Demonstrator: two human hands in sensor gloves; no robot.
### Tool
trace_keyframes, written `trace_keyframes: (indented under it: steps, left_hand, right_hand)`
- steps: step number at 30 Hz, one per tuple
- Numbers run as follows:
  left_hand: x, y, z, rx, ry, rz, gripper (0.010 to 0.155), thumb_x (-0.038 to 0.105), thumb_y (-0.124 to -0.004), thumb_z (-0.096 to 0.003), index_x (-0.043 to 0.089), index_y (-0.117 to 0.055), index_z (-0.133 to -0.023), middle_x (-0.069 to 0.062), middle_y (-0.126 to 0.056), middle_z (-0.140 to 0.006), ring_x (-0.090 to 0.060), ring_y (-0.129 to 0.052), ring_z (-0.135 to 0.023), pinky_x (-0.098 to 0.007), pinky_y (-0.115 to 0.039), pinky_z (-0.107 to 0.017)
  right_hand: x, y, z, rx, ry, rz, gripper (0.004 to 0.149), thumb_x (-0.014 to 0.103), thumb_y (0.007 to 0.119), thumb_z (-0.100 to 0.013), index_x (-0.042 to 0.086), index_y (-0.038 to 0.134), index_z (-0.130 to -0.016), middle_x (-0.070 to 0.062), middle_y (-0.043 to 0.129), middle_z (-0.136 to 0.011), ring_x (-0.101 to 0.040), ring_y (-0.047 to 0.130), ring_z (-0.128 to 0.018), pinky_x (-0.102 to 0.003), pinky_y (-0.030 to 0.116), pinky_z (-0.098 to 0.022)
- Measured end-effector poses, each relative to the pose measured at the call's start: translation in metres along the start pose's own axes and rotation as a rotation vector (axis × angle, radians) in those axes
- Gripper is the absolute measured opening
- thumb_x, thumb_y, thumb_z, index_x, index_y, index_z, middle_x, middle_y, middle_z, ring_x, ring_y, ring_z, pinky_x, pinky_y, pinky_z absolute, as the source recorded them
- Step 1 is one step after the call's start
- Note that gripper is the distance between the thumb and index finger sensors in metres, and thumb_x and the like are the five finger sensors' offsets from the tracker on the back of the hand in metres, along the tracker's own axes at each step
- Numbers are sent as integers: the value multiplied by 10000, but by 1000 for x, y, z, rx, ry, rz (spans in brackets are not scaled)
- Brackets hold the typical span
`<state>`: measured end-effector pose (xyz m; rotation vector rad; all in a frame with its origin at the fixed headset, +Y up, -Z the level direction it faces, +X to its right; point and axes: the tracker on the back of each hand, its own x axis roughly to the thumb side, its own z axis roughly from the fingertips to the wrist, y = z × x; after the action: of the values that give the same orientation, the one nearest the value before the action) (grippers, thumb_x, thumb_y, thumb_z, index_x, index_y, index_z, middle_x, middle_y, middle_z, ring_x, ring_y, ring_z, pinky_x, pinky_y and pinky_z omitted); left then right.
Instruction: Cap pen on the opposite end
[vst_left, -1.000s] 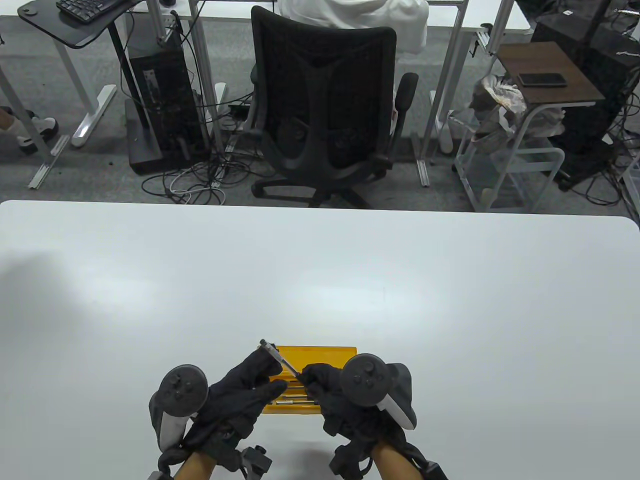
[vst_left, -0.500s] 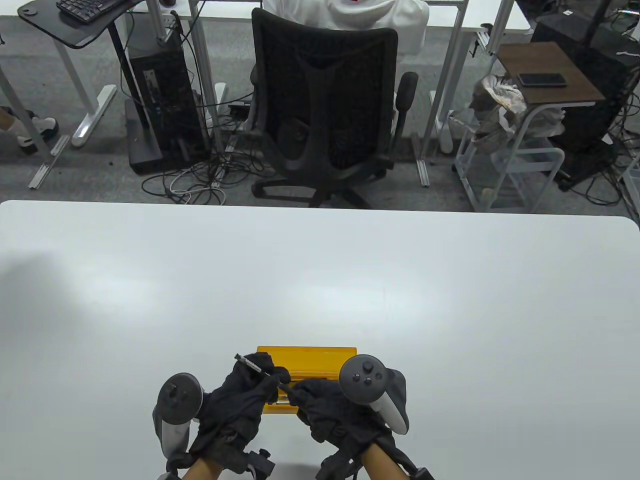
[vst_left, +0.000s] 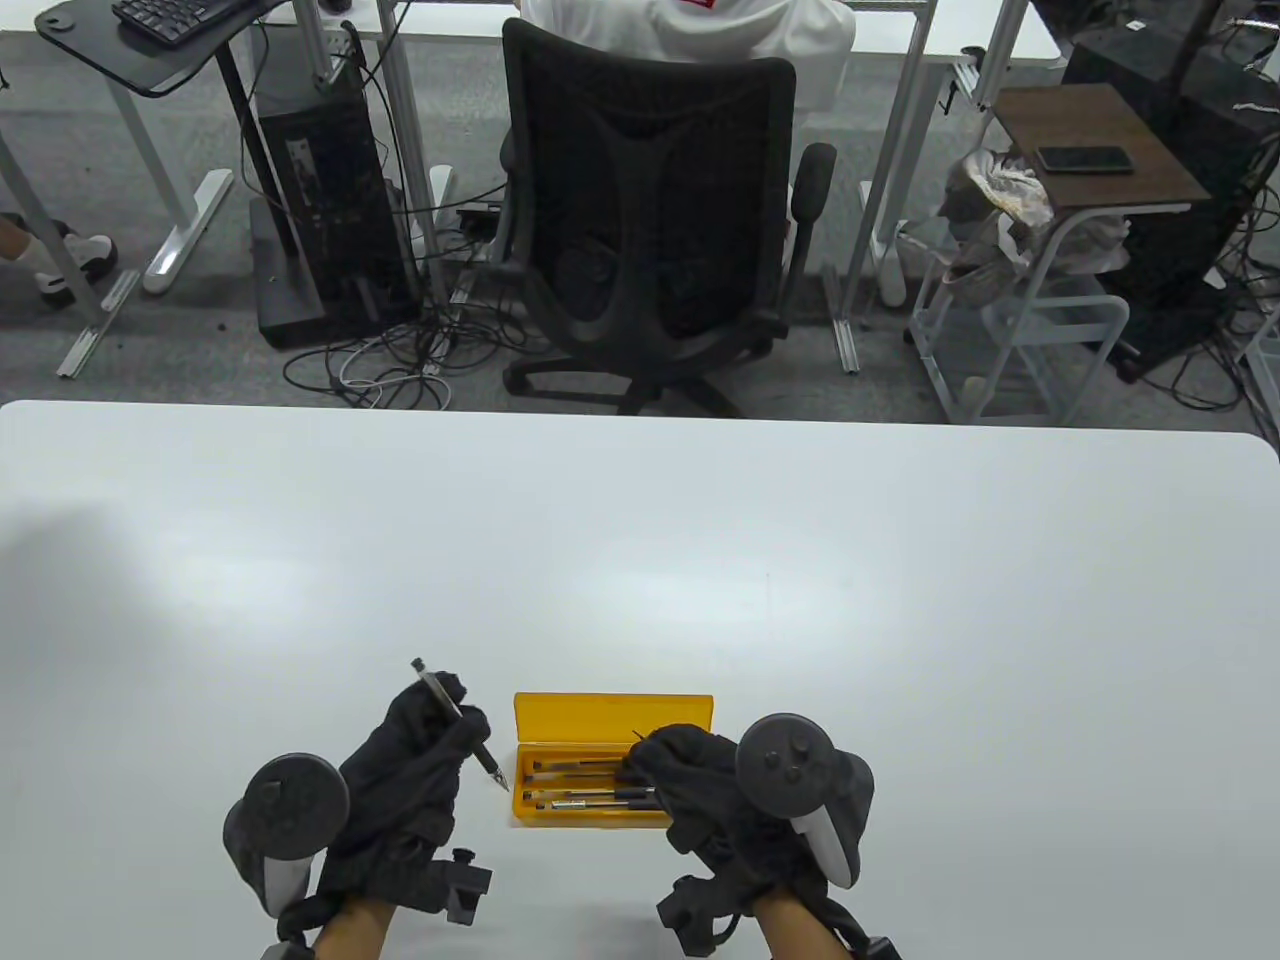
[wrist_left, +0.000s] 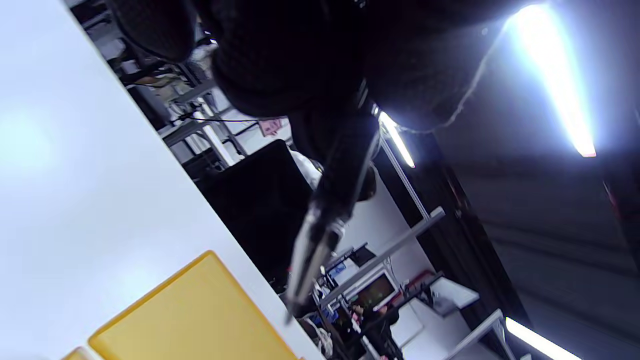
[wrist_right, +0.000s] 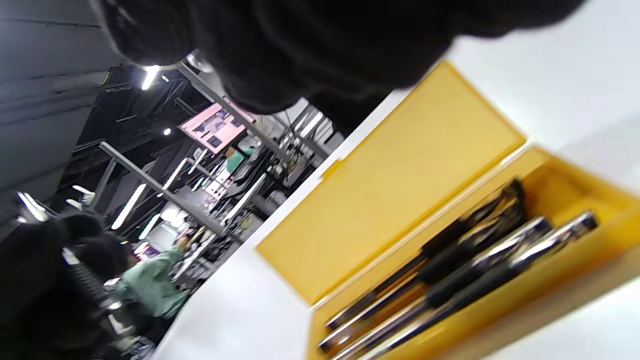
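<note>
Your hands have pulled apart: left hand (vst_left: 415, 765) grips the pen (vst_left: 462, 728), tip bared, left of the case (vst_left: 612, 714). Right hand (vst_left: 700, 790) fingers seem to pinch the cap; I cannot tell for sure. Next, seat it on the pen's far end.

L hand (vst_left: 415, 765) curled, gripping – R hand (vst_left: 700, 785) fingers curled, apart.

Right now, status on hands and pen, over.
Left hand grips slim black-and-silver pen, tip bare. Right hand over open yellow plastic case; cap not discernible. Nothing between them.
</note>
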<state>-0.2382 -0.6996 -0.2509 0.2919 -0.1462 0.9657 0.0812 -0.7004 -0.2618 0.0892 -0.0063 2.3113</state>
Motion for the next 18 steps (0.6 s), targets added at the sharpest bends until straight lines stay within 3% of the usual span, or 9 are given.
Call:
trace_keyframes:
  steps: [5, 9, 18]
  left_hand:
    - [7, -6, 1, -46, -65, -94, 557, 329, -910, -496, 60, -757, -958, -128, -1008, -747, -270, -918, -530, -705, -514, -694]
    - [16, -6, 6, -84, -174, -289, 519, 315, -887, -497, 80, -792, -950, -140, -991, -757, -303, -886, -583, -742, -465, -688]
    - [35, -26, 9, -202, -338, -580, 467, 290, -789, -512, 152, -808, -957, -131, -920, -810, -349, -787, -721, -786, -365, -696]
  right_hand:
    - [-1, -2, 1, 19, -26, 38, 471, 348, 722, -422, 185, 834, -849, -24, 971, -592, -173, 982, -392, -389, 843, -332]
    - [0, -1, 1, 14, -45, 19, 474, 300, 732, -423, 202, 821, -879, -49, 953, -683, -195, 982, -468, -405, 840, -373]
    - [5, -1, 5, -12, -96, 39, 465, 343, 756, -409, 223, 863, -845, -34, 977, -640, -171, 988, -433, -393, 847, -358]
